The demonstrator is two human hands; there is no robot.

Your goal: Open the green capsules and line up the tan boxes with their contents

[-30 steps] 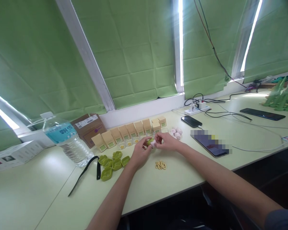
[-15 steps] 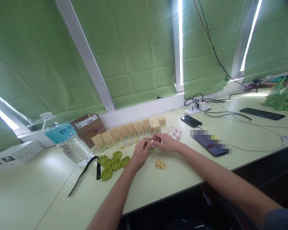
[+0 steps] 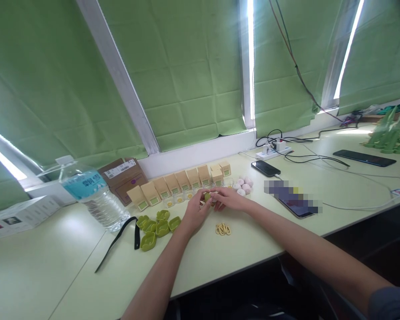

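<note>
My left hand (image 3: 196, 208) and my right hand (image 3: 229, 199) meet over the table, fingers closed round a small green case (image 3: 207, 196). A paler bit shows at the right of the case, partly hidden by the fingers. To the left lie several green cases (image 3: 162, 228) like it, hollow side up. Several pale pink and white balls (image 3: 243, 186) sit just beyond my right hand. Nearer to me is a small group of yellow rings or clips (image 3: 223, 229). Behind my hands stand small clear containers (image 3: 179, 199) with yellow pieces inside.
A row of tan card boxes (image 3: 177, 183) runs along the back. At left are a large water bottle (image 3: 95, 195), a brown carton (image 3: 126, 178) and a black strap (image 3: 118, 235). Phones (image 3: 266, 168) and a power strip (image 3: 274, 153) with cables lie at right.
The pink piece between my fingers is now mostly out of sight, and the green case shows between both hands. My right fingers have flattened over it.
</note>
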